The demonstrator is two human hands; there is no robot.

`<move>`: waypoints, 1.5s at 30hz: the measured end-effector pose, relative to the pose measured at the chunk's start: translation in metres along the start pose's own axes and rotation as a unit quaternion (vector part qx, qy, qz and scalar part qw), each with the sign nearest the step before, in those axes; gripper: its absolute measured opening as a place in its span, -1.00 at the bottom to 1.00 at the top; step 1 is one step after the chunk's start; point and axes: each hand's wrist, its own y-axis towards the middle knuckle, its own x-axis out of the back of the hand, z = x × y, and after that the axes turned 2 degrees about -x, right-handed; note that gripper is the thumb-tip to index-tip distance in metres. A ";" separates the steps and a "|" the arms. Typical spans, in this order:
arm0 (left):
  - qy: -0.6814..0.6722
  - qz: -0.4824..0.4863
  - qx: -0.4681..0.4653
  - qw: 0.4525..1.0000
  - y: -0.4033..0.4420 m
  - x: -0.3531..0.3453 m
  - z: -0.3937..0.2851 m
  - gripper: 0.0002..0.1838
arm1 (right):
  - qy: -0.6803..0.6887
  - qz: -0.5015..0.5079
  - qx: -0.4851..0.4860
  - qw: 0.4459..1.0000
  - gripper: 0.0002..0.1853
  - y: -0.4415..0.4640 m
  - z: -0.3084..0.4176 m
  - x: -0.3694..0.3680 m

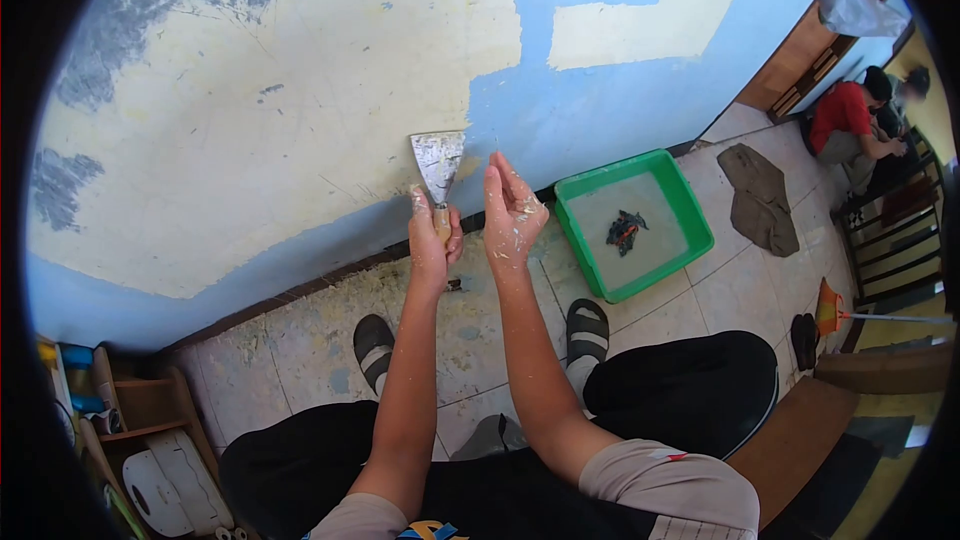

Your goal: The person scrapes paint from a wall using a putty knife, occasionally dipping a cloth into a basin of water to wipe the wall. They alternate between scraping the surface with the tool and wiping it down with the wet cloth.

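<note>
My left hand point(433, 242) is wrapped round the wooden handle of a putty knife point(438, 162), whose wide, paint-smeared blade points up at the wall. Beside it, my right hand point(514, 212) is raised with thumb and fingers apart and nothing visible between them. Flakes of paint cling to both hands. In front of me the wall point(330, 90) shows a large cream patch with grey areas, bordered by light blue paint. A green basin point(702, 230) of cloudy water, with a dark and red rag point(626, 232) in it, stands right of my right hand.
Paint scraps litter the tiled floor point(290, 365) below the wall. A brown cloth point(757, 200) lies beyond the basin. Two people sit at the far right, one in a red shirt point(841, 115), near a dark railing. A broom point(828, 308) is at right, a wooden shelf point(145, 410) at lower left.
</note>
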 end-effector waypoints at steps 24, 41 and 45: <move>0.213 0.069 -0.118 0.967 -0.032 0.004 -0.104 -0.49 | -0.177 0.147 0.141 0.963 -0.73 0.022 0.097 0.045; -0.181 0.016 -0.347 0.920 -0.060 0.086 -0.144 -0.42 | -0.260 0.377 0.585 0.669 -0.46 -0.022 0.146 -0.050; -0.071 -0.019 -0.282 0.957 -0.070 0.091 -0.158 -0.53 | -0.342 0.483 0.632 0.500 -0.46 0.006 0.143 -0.012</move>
